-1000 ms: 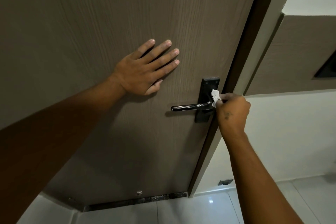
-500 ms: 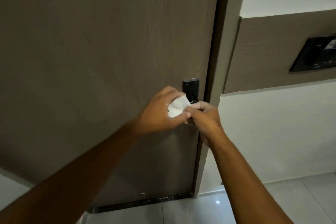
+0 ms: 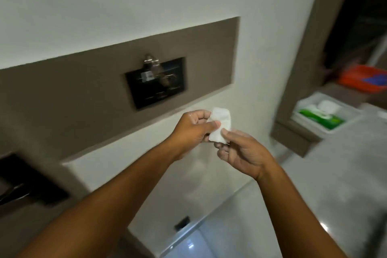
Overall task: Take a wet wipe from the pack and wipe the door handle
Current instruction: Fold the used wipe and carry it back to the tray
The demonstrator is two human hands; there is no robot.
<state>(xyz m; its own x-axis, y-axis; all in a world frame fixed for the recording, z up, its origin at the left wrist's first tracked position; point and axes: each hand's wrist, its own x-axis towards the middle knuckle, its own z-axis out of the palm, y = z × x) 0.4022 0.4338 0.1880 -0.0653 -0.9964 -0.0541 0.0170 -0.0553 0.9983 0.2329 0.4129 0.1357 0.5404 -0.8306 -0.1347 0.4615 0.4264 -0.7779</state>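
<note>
Both hands hold a small white wet wipe [image 3: 219,124] in front of a white wall. My left hand [image 3: 193,128] pinches its left side with thumb and fingers. My right hand [image 3: 240,151] pinches its lower right corner. The dark door handle [image 3: 12,194] shows at the far left edge, well apart from the hands. The green wet wipe pack [image 3: 320,116] lies in a white tray [image 3: 343,122] at the right.
A brown wall panel [image 3: 62,94] carries a black plate [image 3: 157,84] with a metal piece above the hands. An orange tray [image 3: 364,78] sits behind the white tray on a brown ledge. Glossy floor tiles [image 3: 314,195] spread below.
The view swung right, away from the door. Both hands left the handle with the wipe and now hold it before the wall; the handle slid to the far left.
</note>
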